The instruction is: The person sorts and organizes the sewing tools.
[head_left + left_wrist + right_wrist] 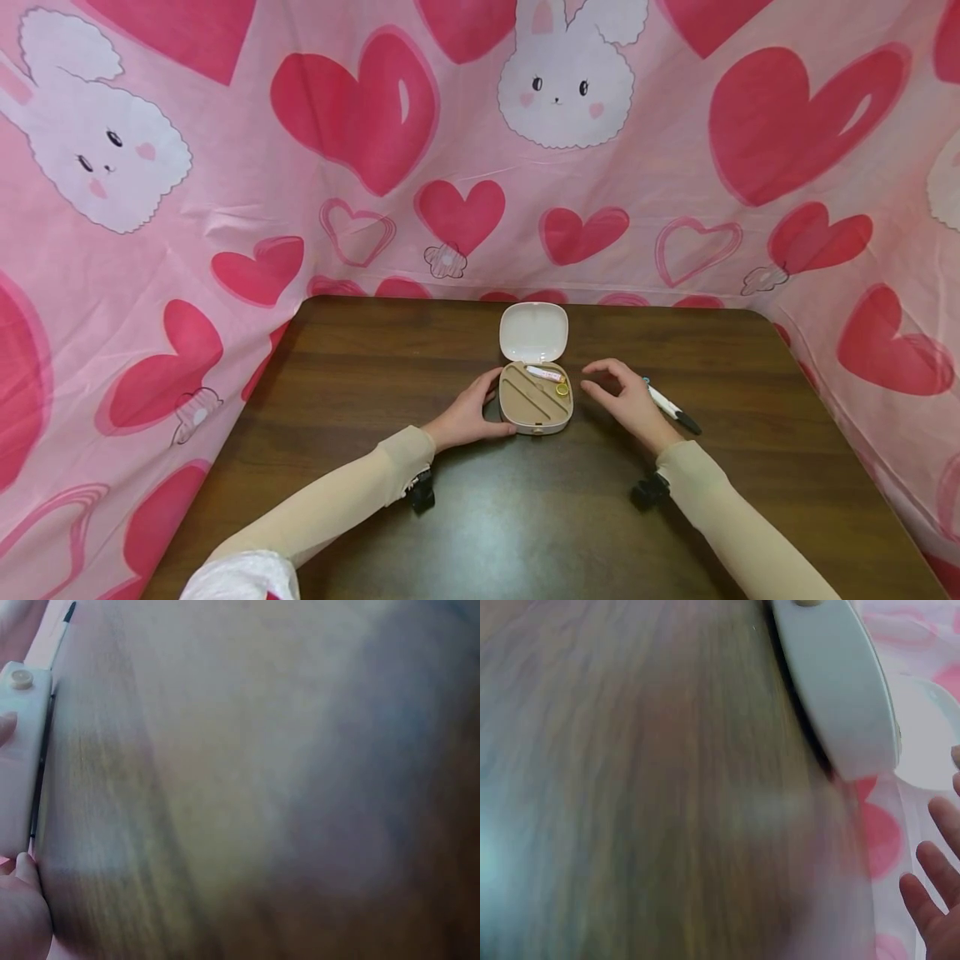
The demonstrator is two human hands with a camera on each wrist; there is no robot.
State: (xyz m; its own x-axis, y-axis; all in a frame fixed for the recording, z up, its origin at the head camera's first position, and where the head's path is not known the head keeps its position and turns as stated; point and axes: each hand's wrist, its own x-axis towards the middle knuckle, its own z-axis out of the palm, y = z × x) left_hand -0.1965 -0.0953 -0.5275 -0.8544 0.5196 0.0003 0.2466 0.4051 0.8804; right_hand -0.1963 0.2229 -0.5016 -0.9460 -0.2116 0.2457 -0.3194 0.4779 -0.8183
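A small white case (536,421) stands on the table with its hinged lid (534,332) raised. Inside its beige, grooved insert lie a small white tube (545,373) with a red mark and a round gold-coloured piece (562,389). My left hand (472,412) holds the case at its left side, thumb by the front corner and fingers toward the back. Just off the case's right side, my right hand (626,404) holds nothing, its fingers relaxed and apart. In the right wrist view, fingertips (934,862) show beside the case (844,690).
A white pen (667,402) with a black end lies on the brown wooden table (375,350), right beside my right hand. Pink cloth (480,150) with hearts and rabbits hangs behind and around the table. A black camera is strapped at each wrist.
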